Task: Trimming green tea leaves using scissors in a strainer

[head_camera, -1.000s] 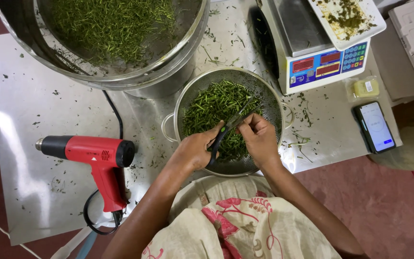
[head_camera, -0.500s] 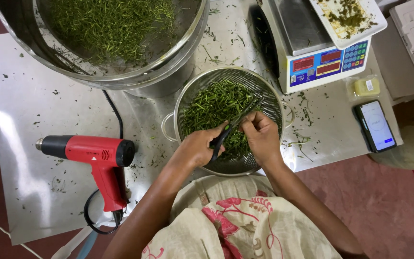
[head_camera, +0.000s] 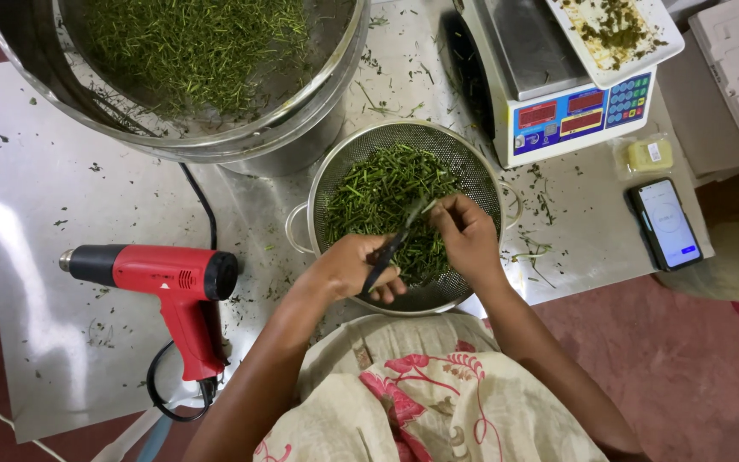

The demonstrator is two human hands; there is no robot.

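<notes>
Left hand (head_camera: 354, 267) has its fingers wrapped round dark scissors (head_camera: 393, 246) right over the metal colander (head_camera: 345, 161) of green stems (head_camera: 378, 192) on the table (head_camera: 36, 154), right hand (head_camera: 465, 233) pinching a stem so the trimmings drop straight in, red heat gun (head_camera: 160, 278) parked aside.

Black-handled scissors (head_camera: 389, 254) tilt over green stems (head_camera: 378, 192) in a metal colander (head_camera: 335, 162).

both forearms reach forward, left hand (head_camera: 354, 267) curled closed, right hand (head_camera: 466, 233) pinching with fingertips, hands close together.
</notes>
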